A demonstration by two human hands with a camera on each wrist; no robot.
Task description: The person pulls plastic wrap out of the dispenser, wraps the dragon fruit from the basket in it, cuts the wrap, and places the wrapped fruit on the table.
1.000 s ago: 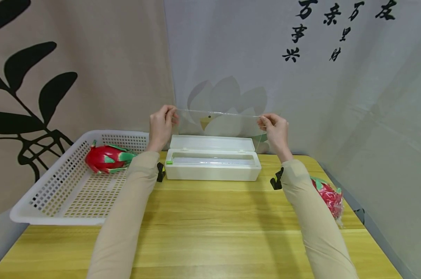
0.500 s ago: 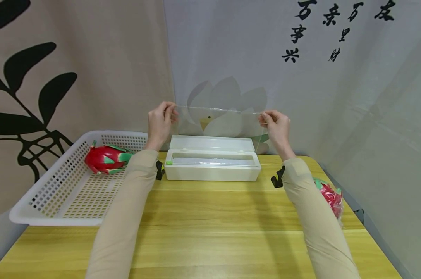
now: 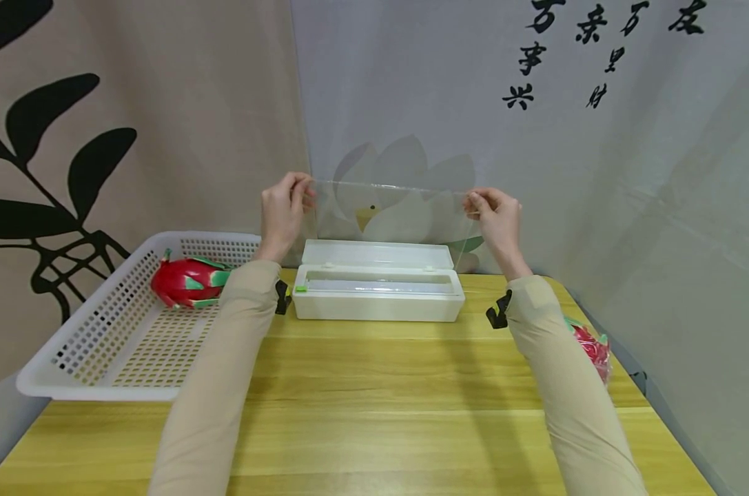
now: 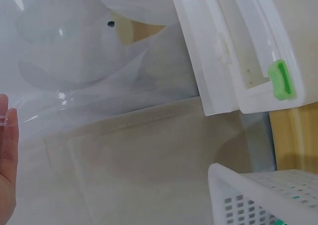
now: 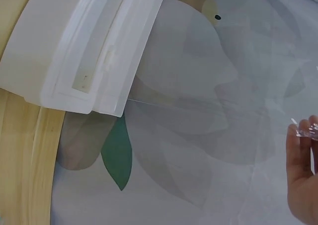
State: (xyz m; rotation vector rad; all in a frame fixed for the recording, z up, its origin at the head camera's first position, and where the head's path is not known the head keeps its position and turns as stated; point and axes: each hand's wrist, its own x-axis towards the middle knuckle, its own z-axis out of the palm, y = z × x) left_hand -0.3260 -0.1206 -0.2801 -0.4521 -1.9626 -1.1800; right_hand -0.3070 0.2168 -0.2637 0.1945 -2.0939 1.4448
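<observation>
Between both hands a clear sheet of plastic wrap [image 3: 386, 213] is stretched upright, its lower part running down behind the raised lid of a white wrap dispenser box [image 3: 379, 308]. At the sheet's upper left corner my left hand [image 3: 282, 213] pinches the edge. My right hand [image 3: 498, 224] pinches the upper right corner, a little lower in the head view. The box has a window in its top and a green slide cutter [image 4: 281, 80] at its left end. In the right wrist view, wrap bunches at the fingertips [image 5: 293, 131].
A white perforated basket [image 3: 101, 394] stands at the left, holding a red and green dragon fruit [image 3: 188, 282]. Another dragon fruit [image 3: 592, 350], covered in clear film, lies at the right table edge, partly behind the right sleeve. A fabric backdrop hangs just behind the table.
Both hands have risen and spread slightly apart, drawing the plastic wrap higher above the box. The box, the basket and both dragon fruits have stayed in place.
</observation>
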